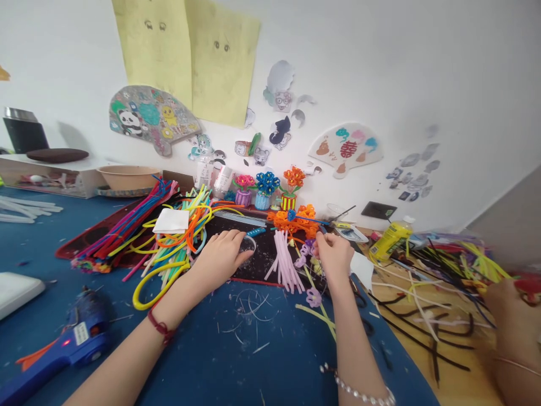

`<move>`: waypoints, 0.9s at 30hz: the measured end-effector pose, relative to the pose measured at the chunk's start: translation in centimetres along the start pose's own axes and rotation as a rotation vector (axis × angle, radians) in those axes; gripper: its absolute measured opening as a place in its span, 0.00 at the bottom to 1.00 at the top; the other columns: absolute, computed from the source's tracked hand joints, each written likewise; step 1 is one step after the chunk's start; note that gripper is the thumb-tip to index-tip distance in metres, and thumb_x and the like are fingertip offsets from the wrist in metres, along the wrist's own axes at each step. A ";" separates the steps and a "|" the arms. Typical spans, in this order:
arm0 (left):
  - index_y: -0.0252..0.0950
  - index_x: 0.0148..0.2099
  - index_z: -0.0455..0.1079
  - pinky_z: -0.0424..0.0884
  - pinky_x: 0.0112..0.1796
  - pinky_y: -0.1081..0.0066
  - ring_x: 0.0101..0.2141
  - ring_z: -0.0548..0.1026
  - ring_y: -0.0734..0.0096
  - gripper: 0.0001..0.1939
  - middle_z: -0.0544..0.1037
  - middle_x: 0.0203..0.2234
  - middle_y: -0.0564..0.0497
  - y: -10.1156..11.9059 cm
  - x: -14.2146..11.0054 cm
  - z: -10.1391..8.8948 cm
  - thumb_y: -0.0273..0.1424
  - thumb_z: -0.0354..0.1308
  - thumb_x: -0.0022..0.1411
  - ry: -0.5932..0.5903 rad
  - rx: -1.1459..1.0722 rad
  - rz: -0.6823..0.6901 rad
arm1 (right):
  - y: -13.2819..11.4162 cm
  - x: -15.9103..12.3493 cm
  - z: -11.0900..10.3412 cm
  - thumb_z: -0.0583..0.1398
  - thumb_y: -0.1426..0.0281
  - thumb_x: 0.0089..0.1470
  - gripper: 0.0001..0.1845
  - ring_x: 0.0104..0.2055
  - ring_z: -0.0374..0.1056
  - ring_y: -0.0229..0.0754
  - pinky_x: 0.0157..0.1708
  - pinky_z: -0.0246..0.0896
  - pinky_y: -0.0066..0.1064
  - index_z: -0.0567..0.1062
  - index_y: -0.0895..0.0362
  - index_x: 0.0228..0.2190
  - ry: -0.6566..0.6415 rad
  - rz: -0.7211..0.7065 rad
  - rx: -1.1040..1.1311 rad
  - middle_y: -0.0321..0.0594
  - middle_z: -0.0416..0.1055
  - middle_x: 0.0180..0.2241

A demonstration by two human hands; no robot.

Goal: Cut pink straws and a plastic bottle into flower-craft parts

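My left hand (226,254) reaches over the dark tray, thumb apart from the fingers, beside a pale curved strip (250,242) and a blue coiled piece (256,232). A firm hold on either does not show. My right hand (335,252) has its fingers pinched together near purple pipe-cleaner flowers (301,260); what they hold, if anything, I cannot make out. Between the hands lies a bundle of pale lilac pipe cleaners (285,262). Orange pipe-cleaner flowers (310,225) are heaped behind it, with a blue stem across them. One loose purple flower (313,297) rests nearer me.
A blue glue gun (82,330) with a red light lies at left. Pipe-cleaner bundles (131,225) fill the tray's left part. Small potted flowers (262,192) stand by the wall. A yellow bottle (391,239) is at right, near another person's hand (509,310).
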State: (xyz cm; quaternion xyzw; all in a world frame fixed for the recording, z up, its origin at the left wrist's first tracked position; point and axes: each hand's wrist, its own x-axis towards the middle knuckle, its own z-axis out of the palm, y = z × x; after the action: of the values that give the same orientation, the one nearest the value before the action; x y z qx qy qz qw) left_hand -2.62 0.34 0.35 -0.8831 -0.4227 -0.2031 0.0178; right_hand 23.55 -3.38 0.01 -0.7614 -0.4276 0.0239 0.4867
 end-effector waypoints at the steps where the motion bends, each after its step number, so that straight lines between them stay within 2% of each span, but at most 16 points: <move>1: 0.32 0.54 0.64 0.63 0.51 0.56 0.52 0.67 0.53 0.18 0.70 0.52 0.38 0.0 0.0 0.0 0.37 0.50 0.67 0.002 -0.005 -0.001 | 0.0 0.0 0.0 0.55 0.60 0.53 0.20 0.18 0.66 0.41 0.26 0.59 0.30 0.72 0.55 0.15 -0.006 -0.008 -0.003 0.38 0.71 0.14; 4: 0.33 0.54 0.64 0.63 0.51 0.54 0.52 0.68 0.52 0.18 0.71 0.51 0.38 -0.1 0.0 0.3 0.37 0.50 0.67 0.008 -0.028 -0.002 | -0.1 -0.1 0.2 0.55 0.60 0.52 0.20 0.19 0.66 0.41 0.26 0.59 0.30 0.73 0.55 0.15 -0.039 -0.035 -0.016 0.39 0.71 0.15; 8: 0.31 0.58 0.60 0.63 0.50 0.54 0.52 0.68 0.50 0.23 0.71 0.51 0.36 -0.3 -0.1 0.6 0.39 0.50 0.67 0.000 -0.042 -0.022 | -0.1 -0.3 0.4 0.55 0.60 0.53 0.20 0.19 0.67 0.41 0.26 0.59 0.29 0.74 0.55 0.16 -0.117 -0.068 -0.050 0.38 0.72 0.15; 13: 0.30 0.59 0.59 0.62 0.49 0.55 0.51 0.68 0.50 0.25 0.71 0.51 0.37 -0.3 -0.1 0.2 0.42 0.49 0.67 0.020 0.001 -0.015 | -0.6 -0.7 0.7 0.54 0.61 0.54 0.19 0.20 0.68 0.40 0.26 0.57 0.28 0.75 0.55 0.18 -0.222 -0.140 -0.117 0.36 0.73 0.16; 16: 0.31 0.57 0.61 0.63 0.47 0.57 0.49 0.69 0.52 0.23 0.73 0.48 0.39 -0.1 0.1 -0.3 0.41 0.48 0.68 0.090 0.012 -0.032 | -1.2 -1.1 1.1 0.55 0.62 0.54 0.16 0.23 0.70 0.40 0.27 0.55 0.28 0.75 0.55 0.20 -0.269 -0.192 -0.178 0.36 0.74 0.18; 22: 0.34 0.49 0.68 0.62 0.45 0.58 0.45 0.71 0.54 0.13 0.76 0.42 0.43 0.1 0.2 -1.1 0.32 0.46 0.67 0.222 0.044 -0.062 | -2.4 -2.9 2.4 0.62 0.60 0.47 0.08 0.30 0.71 0.46 0.25 0.49 0.30 0.76 0.52 0.25 -0.346 -0.277 -0.375 0.36 0.75 0.24; 25: 0.34 0.46 0.69 0.62 0.44 0.58 0.43 0.72 0.55 0.12 0.77 0.40 0.44 -0.1 0.1 -1.0 0.30 0.46 0.66 0.245 0.057 -0.047 | -2.8 -3.4 2.8 0.63 0.61 0.46 0.09 0.34 0.71 0.47 0.26 0.49 0.30 0.76 0.52 0.28 -0.380 -0.319 -0.542 0.39 0.76 0.30; 27: 0.34 0.44 0.70 0.61 0.42 0.59 0.42 0.72 0.56 0.12 0.77 0.39 0.45 -0.2 0.0 -0.9 0.29 0.46 0.66 0.244 0.075 -0.036 | -3.0 -3.5 3.0 0.63 0.65 0.46 0.06 0.35 0.72 0.47 0.27 0.50 0.30 0.76 0.53 0.28 -0.397 -0.322 -0.599 0.39 0.76 0.31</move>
State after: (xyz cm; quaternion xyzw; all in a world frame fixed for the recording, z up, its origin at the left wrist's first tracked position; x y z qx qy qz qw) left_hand -3.06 0.29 1.12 -0.8428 -0.4403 -0.2934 0.0986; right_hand 18.10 -3.14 -0.58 -0.7734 -0.6155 -0.0319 0.1482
